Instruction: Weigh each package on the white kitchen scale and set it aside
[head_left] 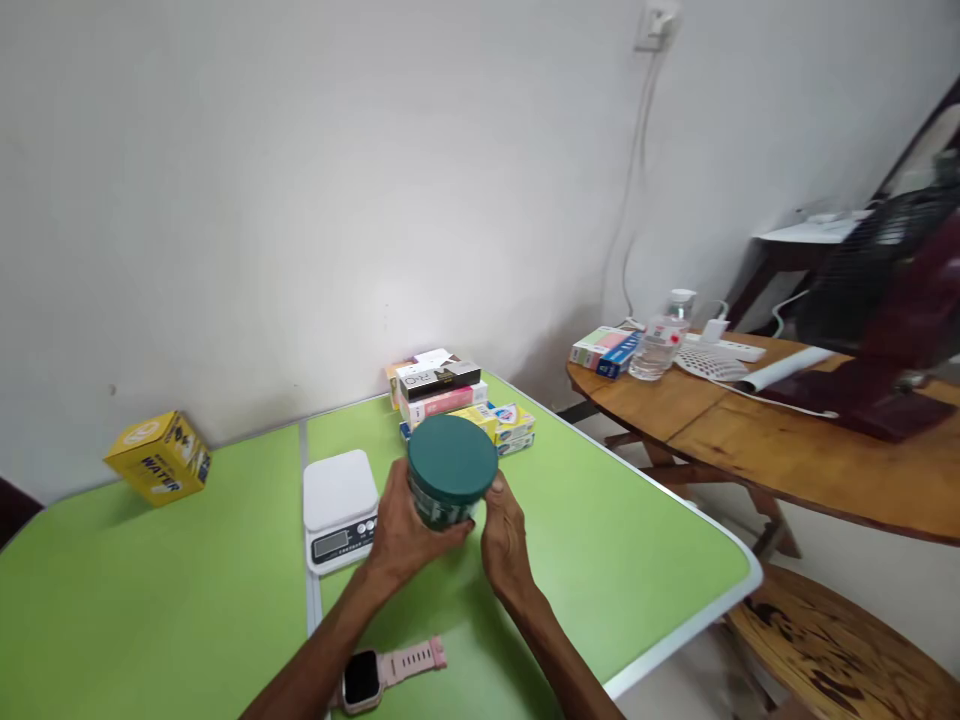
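On the near side of the white scale [340, 492], a pink-strapped watch [361, 680] lies on the green desk [615, 520]. Just right of the scale, the left hand [403, 532] is wrapped around a dark green lidded tub [452, 458], while the right hand [505, 540] clasps its opposite side. Left of the scale sits a yellow box [159, 460]; beyond it to the right, small boxes [442, 392] are stacked. Farthest right of the scale, a clear bottle [658, 342] stands on a wooden desk [697, 425].
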